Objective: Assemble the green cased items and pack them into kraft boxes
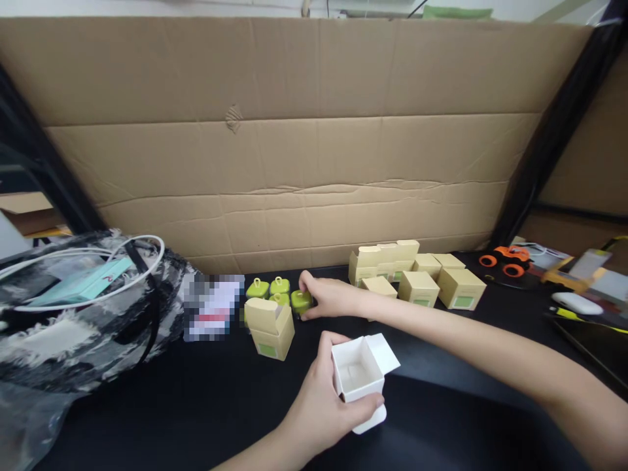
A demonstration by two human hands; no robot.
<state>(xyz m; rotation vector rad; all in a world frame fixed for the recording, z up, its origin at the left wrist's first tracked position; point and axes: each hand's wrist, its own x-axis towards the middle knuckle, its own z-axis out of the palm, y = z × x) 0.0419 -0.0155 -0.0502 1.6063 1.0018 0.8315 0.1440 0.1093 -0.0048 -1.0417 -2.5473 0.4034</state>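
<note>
My left hand [326,399] is closed around a small white box [360,373], its flaps spread and its inside bare. Farther back, my right hand [326,297] has its thumb and fingers about a small green case [301,301] with a dark lower part. Beside it stand several like green cases [279,285] with little loops on top. In front of these is an open tan carton [272,330] with its lid flap raised and a green label on its face.
Several tan cartons [419,288] stand at the back right, some with raised flaps [387,258]. An orange toy truck [507,260] and a white mouse-like object [576,303] lie farther right. On the left is a black-and-white fabric bag [44,340] with cables. A cardboard wall [314,150] closes off the back.
</note>
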